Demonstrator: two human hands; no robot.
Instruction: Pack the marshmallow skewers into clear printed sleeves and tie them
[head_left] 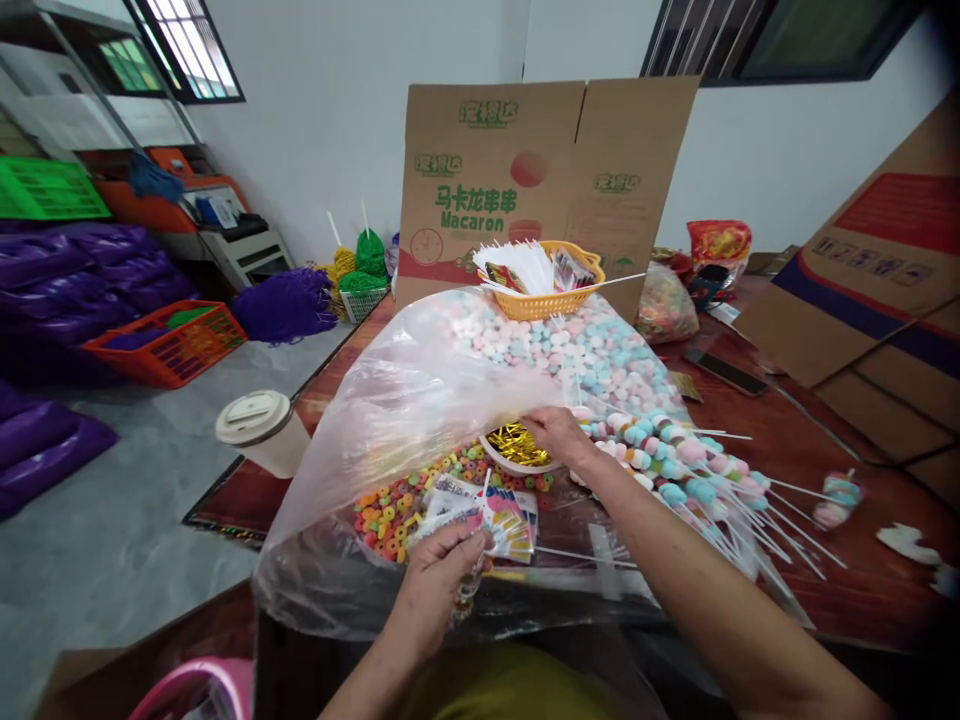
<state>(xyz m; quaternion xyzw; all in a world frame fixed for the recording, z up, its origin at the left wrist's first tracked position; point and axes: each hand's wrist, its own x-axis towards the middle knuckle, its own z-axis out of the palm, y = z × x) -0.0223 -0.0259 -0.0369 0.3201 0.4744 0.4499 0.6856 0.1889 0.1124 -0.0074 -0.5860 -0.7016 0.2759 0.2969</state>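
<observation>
My left hand (448,575) is closed around a gathered clear plastic wrapper (466,592), and a thin white stick (487,485) pokes up beside its fingers. Just beyond it lie several printed clear packets (517,525). With bent, pinched fingers, my right hand (559,435) reaches into a white bowl (517,466) of gold twist ties (516,445); its fingertips are among the ties and partly hidden. Colourful cereal rings (394,515) surround the bowl's near and left sides. Finished marshmallow skewers (675,465) lie in a pile under my right forearm.
A clear plastic sheet (360,400) bulges up at the left. Behind it are loose pastel marshmallows (585,350) and a yellow basket (551,303) with white sticks. A lidded paper cup (262,430) stands left, a phone (726,372) lies right. Cardboard (540,190) stands at the back.
</observation>
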